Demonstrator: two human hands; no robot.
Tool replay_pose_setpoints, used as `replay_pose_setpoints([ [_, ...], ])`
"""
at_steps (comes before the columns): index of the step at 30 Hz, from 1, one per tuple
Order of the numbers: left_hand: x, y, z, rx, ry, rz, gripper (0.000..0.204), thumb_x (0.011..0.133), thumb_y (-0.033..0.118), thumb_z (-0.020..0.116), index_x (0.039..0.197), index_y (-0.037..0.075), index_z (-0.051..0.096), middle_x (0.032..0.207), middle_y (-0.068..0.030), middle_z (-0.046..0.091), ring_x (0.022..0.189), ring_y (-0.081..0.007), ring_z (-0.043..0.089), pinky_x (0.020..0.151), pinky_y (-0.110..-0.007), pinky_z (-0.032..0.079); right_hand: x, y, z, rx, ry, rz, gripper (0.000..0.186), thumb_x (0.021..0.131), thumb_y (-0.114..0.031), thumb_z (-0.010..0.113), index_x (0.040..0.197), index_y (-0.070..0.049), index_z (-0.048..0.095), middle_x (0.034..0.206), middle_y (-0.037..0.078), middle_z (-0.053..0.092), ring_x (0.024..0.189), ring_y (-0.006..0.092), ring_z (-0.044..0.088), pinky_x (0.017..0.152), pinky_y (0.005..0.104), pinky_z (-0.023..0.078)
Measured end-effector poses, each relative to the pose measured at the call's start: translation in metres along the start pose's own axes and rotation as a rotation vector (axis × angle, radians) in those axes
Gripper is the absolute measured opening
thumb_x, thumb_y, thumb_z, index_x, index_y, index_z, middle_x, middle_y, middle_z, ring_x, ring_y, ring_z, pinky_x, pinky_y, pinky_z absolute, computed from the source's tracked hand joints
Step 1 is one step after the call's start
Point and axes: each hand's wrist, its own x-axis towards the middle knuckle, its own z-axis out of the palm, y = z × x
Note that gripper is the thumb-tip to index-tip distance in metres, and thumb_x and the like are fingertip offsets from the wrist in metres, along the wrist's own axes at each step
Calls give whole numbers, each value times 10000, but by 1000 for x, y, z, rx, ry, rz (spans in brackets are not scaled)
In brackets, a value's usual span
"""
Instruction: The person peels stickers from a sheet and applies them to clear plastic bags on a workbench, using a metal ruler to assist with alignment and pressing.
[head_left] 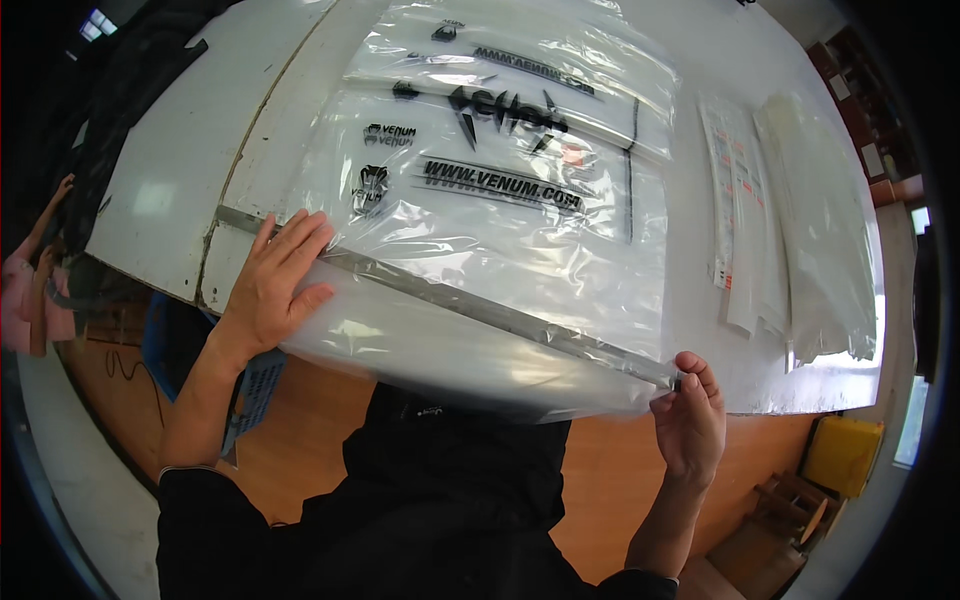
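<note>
A stack of clear plastic bags [480, 255] with black printing lies on the white table in front of me. Across its near part runs a long, flat grey metal strip [470, 305], slanting down to the right. My left hand [278, 275] rests flat at the strip's left end, fingers stretched out and thumb apart. At the opposite end, my right hand [692, 412] is closed in a pinch by the table's near edge. A small dark bit shows at its fingertips, too small to name. Below the strip, the near plastic sags over the edge.
Flat plastic sheets [815, 235] lie on the right of the white table [700, 300]. A blue crate [255, 395] stands under its left side. On the floor at right are a yellow bin [842, 455] and a wooden stool [795, 510]. Another person in pink [35, 300] is at far left.
</note>
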Motion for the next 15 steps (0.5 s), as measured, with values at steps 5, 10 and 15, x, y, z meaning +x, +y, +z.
replay_pose_setpoints([
  [5,6,8,-13,114,-50,36,612,978,466,576,1372,-3,569,1417,-179,576,1360,-380,492,1193,-565,256,-14,29,0,85,22,-134,200,1006,-79,617,1187,7,619,1004,82,711,897,169,685,775,321,566],
  [10,12,3,-24,17,-125,-48,611,990,480,557,1359,-6,580,1397,-188,591,1348,-381,504,1186,-571,265,-32,41,-1,16,34,-275,170,994,-81,639,1144,1,642,1032,92,716,943,206,691,845,353,567],
  [15,12,16,-24,-9,-74,-53,599,988,493,557,1353,20,597,1421,-169,577,1357,-378,497,1188,-568,265,-57,56,-11,4,-5,-324,159,979,-84,664,1109,6,653,1077,119,716,967,207,687,889,382,553],
])
